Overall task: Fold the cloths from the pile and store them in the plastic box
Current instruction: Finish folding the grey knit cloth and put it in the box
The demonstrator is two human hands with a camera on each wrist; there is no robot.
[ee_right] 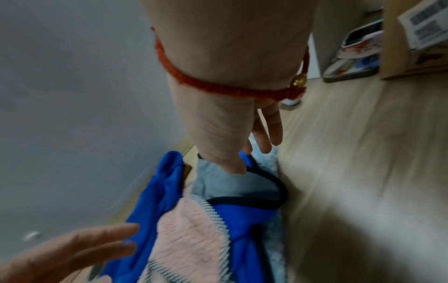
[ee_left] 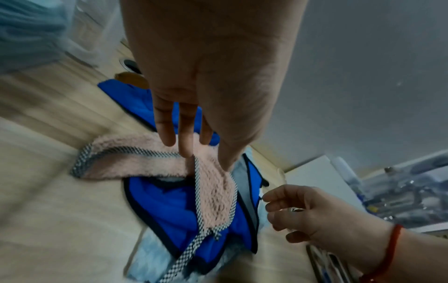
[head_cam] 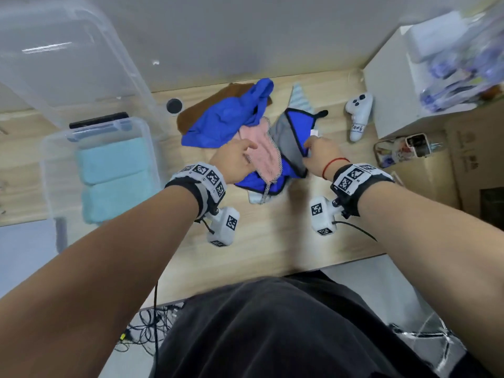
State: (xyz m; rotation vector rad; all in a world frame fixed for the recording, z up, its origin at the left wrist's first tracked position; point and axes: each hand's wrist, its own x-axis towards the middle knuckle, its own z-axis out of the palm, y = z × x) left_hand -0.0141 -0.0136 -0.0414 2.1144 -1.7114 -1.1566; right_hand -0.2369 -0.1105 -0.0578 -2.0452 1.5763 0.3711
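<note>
A pile of cloths lies mid-table: a loose blue cloth [head_cam: 223, 121] over a brown one [head_cam: 196, 110], a pink fluffy cloth [head_cam: 259, 151] with checked trim, and a blue and grey cloth [head_cam: 291, 137] with black edging. My left hand [head_cam: 249, 148] reaches over the pink cloth [ee_left: 213, 187] with straight fingers [ee_left: 186, 141], holding nothing. My right hand [head_cam: 306, 148] pinches the black-edged rim of the blue and grey cloth [ee_right: 232, 183] between thumb [ee_right: 236, 168] and forefinger. The clear plastic box [head_cam: 43, 159] stands at the left with folded teal cloths [head_cam: 114, 175] inside.
The box's clear lid [head_cam: 68, 64] leans behind the box. A white game controller [head_cam: 358, 113], a white carton [head_cam: 395, 91] and a phone [head_cam: 395, 151] sit at the right. A black round grommet [head_cam: 174, 105] is near the wall. Bare wood lies between the pile and the table's front edge.
</note>
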